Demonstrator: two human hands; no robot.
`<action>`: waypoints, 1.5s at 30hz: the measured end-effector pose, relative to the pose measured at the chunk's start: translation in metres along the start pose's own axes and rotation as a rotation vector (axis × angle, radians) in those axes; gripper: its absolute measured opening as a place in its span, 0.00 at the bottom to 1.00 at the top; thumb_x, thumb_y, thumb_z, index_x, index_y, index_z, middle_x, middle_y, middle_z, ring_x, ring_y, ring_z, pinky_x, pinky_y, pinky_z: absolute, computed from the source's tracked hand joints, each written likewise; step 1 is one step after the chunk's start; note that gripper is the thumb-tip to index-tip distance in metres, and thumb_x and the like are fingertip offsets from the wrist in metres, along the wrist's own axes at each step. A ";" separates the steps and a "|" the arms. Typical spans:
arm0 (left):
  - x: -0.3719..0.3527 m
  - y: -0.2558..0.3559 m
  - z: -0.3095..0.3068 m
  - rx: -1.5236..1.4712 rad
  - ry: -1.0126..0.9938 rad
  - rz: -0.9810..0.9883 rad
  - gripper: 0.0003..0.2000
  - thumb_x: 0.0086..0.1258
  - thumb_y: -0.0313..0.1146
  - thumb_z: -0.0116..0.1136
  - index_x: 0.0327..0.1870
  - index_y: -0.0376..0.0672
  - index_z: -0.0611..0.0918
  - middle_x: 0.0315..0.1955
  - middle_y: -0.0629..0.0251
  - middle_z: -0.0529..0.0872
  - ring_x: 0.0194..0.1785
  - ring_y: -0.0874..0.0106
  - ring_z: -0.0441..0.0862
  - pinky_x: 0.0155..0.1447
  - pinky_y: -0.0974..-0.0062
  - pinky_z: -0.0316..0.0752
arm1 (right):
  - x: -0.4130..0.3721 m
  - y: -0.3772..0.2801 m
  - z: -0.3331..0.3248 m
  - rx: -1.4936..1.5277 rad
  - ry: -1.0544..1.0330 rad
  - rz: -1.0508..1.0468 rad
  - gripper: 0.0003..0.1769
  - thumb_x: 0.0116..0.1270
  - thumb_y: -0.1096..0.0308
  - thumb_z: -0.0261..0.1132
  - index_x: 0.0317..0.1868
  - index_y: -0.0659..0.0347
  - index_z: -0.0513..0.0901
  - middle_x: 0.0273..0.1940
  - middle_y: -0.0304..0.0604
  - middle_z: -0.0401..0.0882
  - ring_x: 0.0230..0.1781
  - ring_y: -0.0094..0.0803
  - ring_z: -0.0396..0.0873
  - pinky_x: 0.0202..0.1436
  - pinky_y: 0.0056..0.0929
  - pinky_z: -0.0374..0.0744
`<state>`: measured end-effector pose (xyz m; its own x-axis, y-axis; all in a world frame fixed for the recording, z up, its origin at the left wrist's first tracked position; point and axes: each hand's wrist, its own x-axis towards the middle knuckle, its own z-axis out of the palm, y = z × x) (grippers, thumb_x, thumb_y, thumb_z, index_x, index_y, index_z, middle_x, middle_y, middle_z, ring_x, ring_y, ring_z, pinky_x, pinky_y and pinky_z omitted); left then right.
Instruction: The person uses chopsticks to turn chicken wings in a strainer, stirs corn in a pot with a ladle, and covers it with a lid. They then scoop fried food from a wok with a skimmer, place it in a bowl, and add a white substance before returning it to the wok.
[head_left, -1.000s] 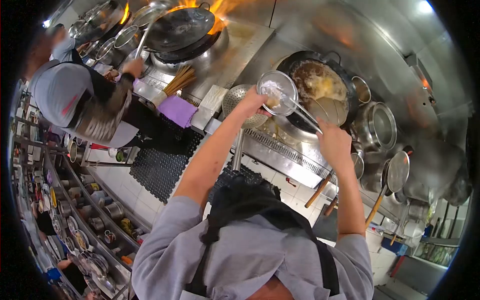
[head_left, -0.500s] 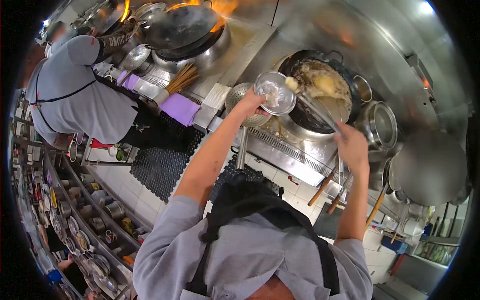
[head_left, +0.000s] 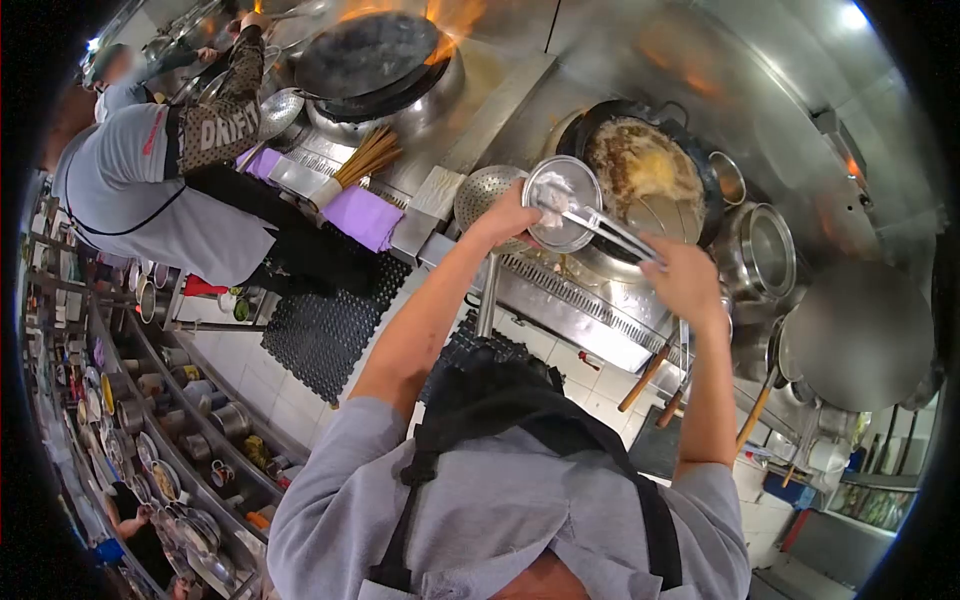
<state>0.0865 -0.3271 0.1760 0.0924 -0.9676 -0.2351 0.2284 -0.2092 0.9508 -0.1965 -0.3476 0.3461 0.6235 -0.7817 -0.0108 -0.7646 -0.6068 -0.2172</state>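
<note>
My left hand (head_left: 506, 218) grips the rim of a small metal bowl (head_left: 578, 232), tilted toward me, with whitish, wet-looking bits inside. Closed around metal tongs (head_left: 622, 238) is my right hand (head_left: 686, 278); the tong tips reach into the bowl and touch the pale contents. Just beyond both hands, a black wok (head_left: 708, 190) holds bubbling, foamy oil with a yellowish piece of food (head_left: 655, 168) in it. The wire head of a strainer (head_left: 668, 218) appears to rest at the wok's near side. Behind my left hand lies a perforated ladle (head_left: 478, 195).
A co-worker (head_left: 130, 190) stands at the left by another wok (head_left: 365, 60) with flames behind it. A bamboo brush (head_left: 368, 155) and a purple cloth (head_left: 362, 217) lie between us. Metal pots (head_left: 765, 250) stand right of my wok; wooden-handled tools (head_left: 648, 378) hang over the front edge.
The tongs have moved from over the wok back into the bowl, and the pale lump at their tips is gone from there. The bowl has shifted slightly right and down. The co-worker's arm has lifted.
</note>
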 end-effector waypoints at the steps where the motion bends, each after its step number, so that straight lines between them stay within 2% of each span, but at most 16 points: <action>1: 0.000 0.000 0.002 -0.014 0.011 0.009 0.29 0.62 0.19 0.53 0.67 0.40 0.66 0.53 0.53 0.80 0.47 0.55 0.86 0.37 0.56 0.90 | 0.000 -0.003 0.008 -0.018 0.002 -0.072 0.21 0.64 0.61 0.65 0.59 0.49 0.83 0.50 0.50 0.85 0.51 0.50 0.82 0.55 0.45 0.77; 4: -0.003 0.001 0.005 -0.049 0.047 -0.014 0.31 0.61 0.19 0.53 0.69 0.42 0.64 0.55 0.52 0.78 0.50 0.55 0.85 0.38 0.56 0.90 | 0.004 -0.006 0.008 -0.028 -0.067 0.031 0.21 0.64 0.62 0.65 0.58 0.48 0.84 0.50 0.48 0.85 0.51 0.50 0.82 0.56 0.44 0.77; 9: -0.016 0.011 0.004 -0.170 0.035 -0.056 0.34 0.61 0.20 0.53 0.72 0.44 0.59 0.60 0.51 0.73 0.55 0.53 0.82 0.40 0.55 0.90 | -0.017 0.014 -0.019 0.123 0.120 0.114 0.19 0.65 0.64 0.64 0.57 0.54 0.84 0.49 0.53 0.85 0.50 0.52 0.82 0.54 0.43 0.78; 12: -0.016 0.013 0.006 -0.257 0.029 -0.076 0.32 0.60 0.19 0.53 0.69 0.38 0.61 0.56 0.48 0.78 0.48 0.52 0.86 0.34 0.57 0.90 | -0.002 0.056 -0.017 0.169 0.173 0.127 0.20 0.64 0.68 0.65 0.57 0.58 0.83 0.47 0.54 0.86 0.44 0.42 0.86 0.53 0.34 0.78; 13: -0.012 0.014 0.008 -0.269 0.022 -0.103 0.32 0.61 0.19 0.52 0.70 0.38 0.60 0.57 0.47 0.76 0.50 0.51 0.84 0.36 0.57 0.90 | 0.006 0.072 -0.010 0.295 0.187 0.167 0.21 0.63 0.69 0.66 0.57 0.59 0.83 0.45 0.54 0.87 0.46 0.40 0.86 0.52 0.33 0.77; 16: -0.004 0.010 0.015 -0.312 -0.017 -0.159 0.33 0.60 0.20 0.51 0.70 0.37 0.59 0.59 0.46 0.73 0.53 0.50 0.82 0.41 0.56 0.90 | 0.033 0.110 0.000 0.282 0.195 0.193 0.22 0.61 0.64 0.65 0.56 0.58 0.84 0.48 0.56 0.85 0.51 0.51 0.83 0.55 0.38 0.78; 18: -0.002 0.006 0.017 -0.341 -0.063 -0.153 0.33 0.59 0.19 0.51 0.69 0.35 0.59 0.58 0.45 0.73 0.52 0.50 0.83 0.41 0.56 0.90 | 0.058 0.126 0.006 0.181 0.061 0.249 0.24 0.59 0.60 0.66 0.56 0.57 0.85 0.49 0.58 0.84 0.52 0.51 0.83 0.57 0.39 0.78; 20: -0.003 0.002 0.019 -0.354 -0.052 -0.174 0.33 0.59 0.19 0.50 0.70 0.35 0.59 0.57 0.44 0.74 0.49 0.50 0.83 0.40 0.57 0.90 | 0.087 0.168 0.045 0.094 0.106 0.264 0.24 0.58 0.56 0.66 0.55 0.53 0.86 0.50 0.58 0.84 0.53 0.51 0.82 0.59 0.42 0.78; 24: -0.022 -0.015 0.021 -0.389 0.067 -0.179 0.29 0.58 0.18 0.49 0.66 0.35 0.66 0.52 0.47 0.80 0.44 0.53 0.86 0.35 0.61 0.90 | 0.100 0.165 0.057 0.094 0.184 0.419 0.25 0.59 0.57 0.64 0.57 0.50 0.85 0.51 0.56 0.84 0.54 0.52 0.81 0.61 0.44 0.78; 25: -0.030 -0.019 0.016 -0.376 -0.041 -0.219 0.30 0.59 0.18 0.48 0.67 0.35 0.65 0.53 0.45 0.79 0.45 0.50 0.85 0.36 0.59 0.90 | 0.093 0.155 0.045 0.085 0.218 0.461 0.25 0.59 0.57 0.64 0.58 0.49 0.84 0.51 0.56 0.84 0.55 0.53 0.81 0.61 0.44 0.78; 31: -0.072 -0.118 0.013 -0.392 -0.011 -0.431 0.30 0.60 0.18 0.47 0.67 0.35 0.64 0.55 0.44 0.78 0.47 0.49 0.85 0.38 0.54 0.90 | 0.022 0.138 -0.004 0.012 0.228 0.482 0.23 0.64 0.60 0.62 0.59 0.50 0.83 0.50 0.55 0.84 0.54 0.52 0.81 0.57 0.47 0.78; 35: -0.089 -0.158 0.040 -0.375 -0.014 -0.467 0.29 0.61 0.17 0.46 0.68 0.32 0.64 0.55 0.42 0.78 0.49 0.46 0.84 0.41 0.48 0.88 | -0.052 0.131 -0.016 -0.053 0.215 0.678 0.19 0.65 0.59 0.64 0.56 0.51 0.84 0.49 0.53 0.85 0.53 0.52 0.81 0.57 0.47 0.78; 36: -0.088 -0.167 0.046 -0.367 -0.022 -0.451 0.29 0.61 0.17 0.46 0.68 0.31 0.64 0.55 0.41 0.78 0.49 0.45 0.84 0.42 0.46 0.88 | -0.079 0.147 -0.007 -0.109 0.280 0.711 0.17 0.65 0.60 0.64 0.53 0.52 0.85 0.48 0.53 0.85 0.52 0.52 0.82 0.56 0.47 0.79; 38: -0.096 -0.156 0.063 -0.305 0.016 -0.449 0.29 0.61 0.16 0.46 0.68 0.31 0.62 0.58 0.41 0.76 0.53 0.44 0.82 0.47 0.43 0.86 | -0.126 0.173 -0.001 -0.217 0.205 0.895 0.15 0.65 0.63 0.62 0.50 0.56 0.86 0.47 0.55 0.86 0.50 0.53 0.83 0.53 0.49 0.81; 41: -0.091 -0.185 0.058 -0.385 -0.031 -0.439 0.29 0.64 0.17 0.49 0.69 0.36 0.62 0.61 0.42 0.73 0.55 0.44 0.81 0.49 0.43 0.85 | -0.180 0.224 0.023 -0.297 0.030 1.105 0.13 0.65 0.66 0.60 0.46 0.60 0.86 0.47 0.56 0.86 0.49 0.53 0.85 0.51 0.48 0.83; 45: -0.093 -0.202 0.063 -0.396 0.099 -0.338 0.27 0.67 0.17 0.49 0.69 0.38 0.63 0.63 0.44 0.71 0.58 0.45 0.79 0.52 0.45 0.85 | -0.208 0.264 0.071 -0.245 -0.066 1.138 0.13 0.64 0.69 0.60 0.46 0.59 0.87 0.49 0.53 0.86 0.52 0.49 0.85 0.54 0.45 0.83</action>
<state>-0.0290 -0.2039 0.0180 0.0364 -0.8333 -0.5516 0.6078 -0.4197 0.6741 -0.5166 -0.3355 0.2220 -0.4408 -0.8881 -0.1304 -0.8946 0.4227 0.1453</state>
